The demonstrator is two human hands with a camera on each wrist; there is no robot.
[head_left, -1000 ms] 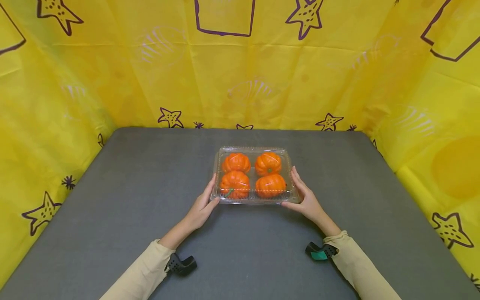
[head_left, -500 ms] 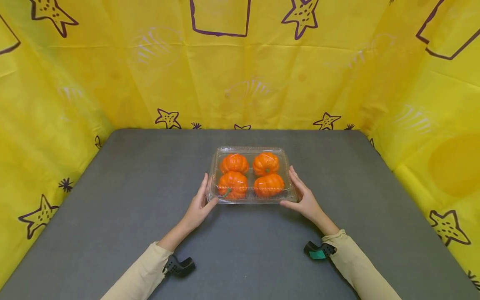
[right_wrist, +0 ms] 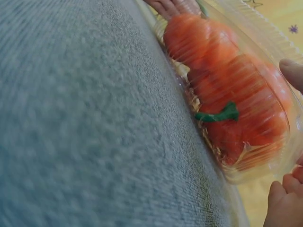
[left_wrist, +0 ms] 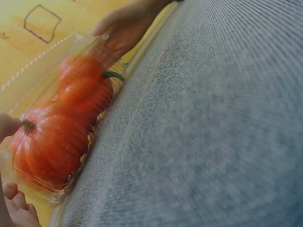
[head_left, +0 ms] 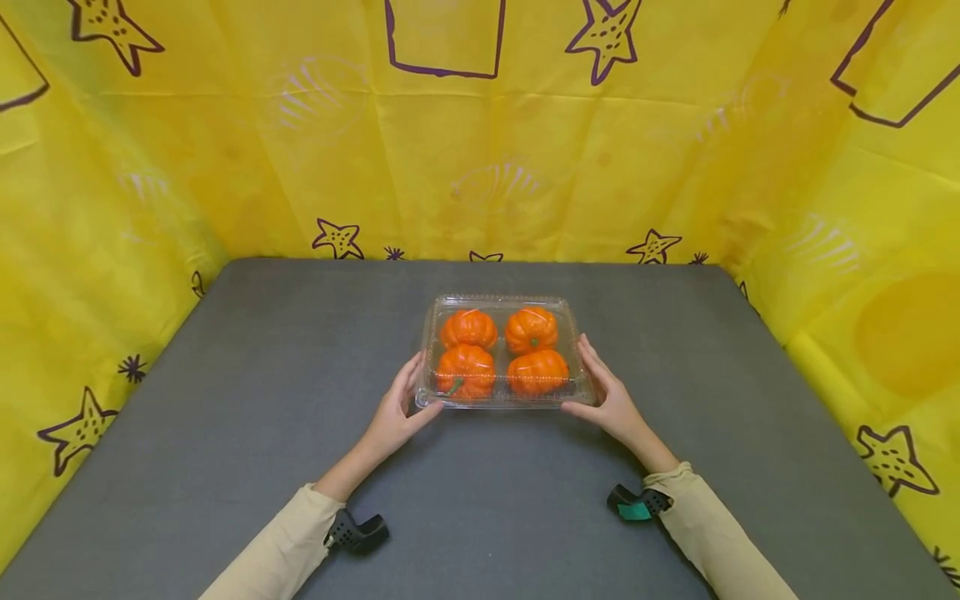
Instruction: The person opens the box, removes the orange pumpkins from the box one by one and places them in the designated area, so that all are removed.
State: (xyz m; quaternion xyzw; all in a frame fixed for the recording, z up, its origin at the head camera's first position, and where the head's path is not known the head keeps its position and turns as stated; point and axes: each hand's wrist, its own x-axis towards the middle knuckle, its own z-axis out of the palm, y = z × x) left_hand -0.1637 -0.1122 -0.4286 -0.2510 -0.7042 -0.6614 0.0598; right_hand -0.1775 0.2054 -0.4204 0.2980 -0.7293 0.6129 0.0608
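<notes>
A clear plastic clamshell container (head_left: 501, 392) with its lid closed sits on the grey table, in the middle of the head view. Inside are several small orange pumpkins, one of them with a green stem (right_wrist: 220, 113) that shows in the right wrist view. My left hand (head_left: 392, 419) grips the container's left side, thumb along the front edge and fingers at the side. On the opposite side my right hand (head_left: 617, 408) holds it in a similar way, its thumb at the front right corner. Parts of the fingers are hidden behind the plastic.
The dark grey table (head_left: 300, 333) extends around the container. Yellow cloth (head_left: 495, 150) with starfish drawings hangs along the back and both sides. Each forearm carries a black wrist mount, one (head_left: 360, 532) at the left and one (head_left: 637, 502) at the right.
My left fingers have drawn in against the container's side, and the left thumb reaches slightly further along the front edge. The container and right hand have barely moved.
</notes>
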